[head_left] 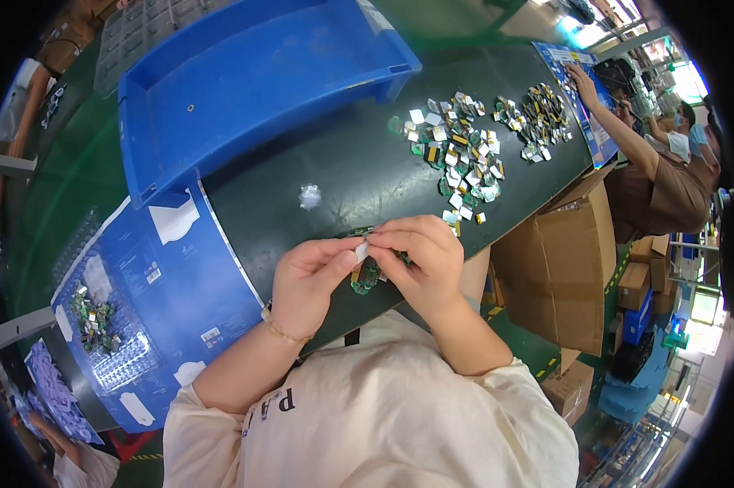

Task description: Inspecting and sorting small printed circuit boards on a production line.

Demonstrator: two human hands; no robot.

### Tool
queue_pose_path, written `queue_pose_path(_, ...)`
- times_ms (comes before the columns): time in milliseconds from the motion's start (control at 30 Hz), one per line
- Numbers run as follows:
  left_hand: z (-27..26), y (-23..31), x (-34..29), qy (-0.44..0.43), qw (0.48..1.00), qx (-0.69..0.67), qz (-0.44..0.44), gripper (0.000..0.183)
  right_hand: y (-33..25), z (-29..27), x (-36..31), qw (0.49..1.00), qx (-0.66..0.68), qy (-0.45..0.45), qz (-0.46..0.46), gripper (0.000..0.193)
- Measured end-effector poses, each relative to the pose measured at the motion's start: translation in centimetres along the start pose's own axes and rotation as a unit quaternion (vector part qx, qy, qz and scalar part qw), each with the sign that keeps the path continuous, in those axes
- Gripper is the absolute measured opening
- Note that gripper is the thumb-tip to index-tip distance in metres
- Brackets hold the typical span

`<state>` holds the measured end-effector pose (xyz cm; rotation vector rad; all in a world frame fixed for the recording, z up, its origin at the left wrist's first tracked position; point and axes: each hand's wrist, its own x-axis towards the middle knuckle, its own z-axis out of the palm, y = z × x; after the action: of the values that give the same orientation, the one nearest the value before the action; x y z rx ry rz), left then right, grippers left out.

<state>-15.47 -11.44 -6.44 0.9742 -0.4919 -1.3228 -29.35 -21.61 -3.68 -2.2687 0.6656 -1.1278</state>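
Close to the table's near edge, my left hand [306,276] and my right hand [422,259] meet fingertip to fingertip. Both pinch a small white square piece [362,250] between them; the fingers cover part of it. Just under the hands lie several small green circuit pieces [365,281], partly hidden by my fingers. A crumpled bit of clear film [310,196] rests on the dark tabletop beyond my left hand. Off to the right, a loose heap of small white, green and gold electronic parts [468,159] is spread on the table.
An almost bare blue bin [245,98] stands at the far left. Blue printed sheets [151,268] carry a clear plastic tray [127,362] and more green parts [94,321]. A second heap [544,114] lies near a co-worker's hand [582,85]. A cardboard box [550,276] stands at right.
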Motion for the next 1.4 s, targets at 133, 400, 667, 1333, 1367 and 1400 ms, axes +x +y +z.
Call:
queue_pose_path(133,0.6,0.4,-0.2,0.017,1.0,0.022,0.014,0.018,0.0,0.0,-0.1,1.0,-0.014,0.011,-0.013,0.021)
queue_pose_path(400,0.7,0.5,0.0,0.013,0.998,0.048,0.037,0.017,0.2,-0.2,-0.1,1.0,-0.008,0.005,-0.006,0.02)
queue_pose_path(667,0.8,0.6,0.1,0.028,0.998,0.05,0.0,0.02,0.5,-0.3,1.2,0.998,0.034,-0.047,0.023,0.015)
queue_pose_path(1333,-0.4,0.4,0.5,-0.014,1.0,-0.022,-0.016,0.021,-0.5,0.1,11.8,0.992,0.056,-0.057,0.103,0.021)
queue_pose_path(1367,-0.8,0.3,0.4,-0.038,0.998,-0.041,-0.026,0.021,-0.5,0.6,9.9,0.975,0.164,-0.095,0.118,0.021)
queue_pose_path(1400,-0.2,0.5,0.5,-0.071,0.996,-0.047,-0.036,0.022,0.0,0.1,8.4,0.962,0.207,-0.154,0.083,0.019)
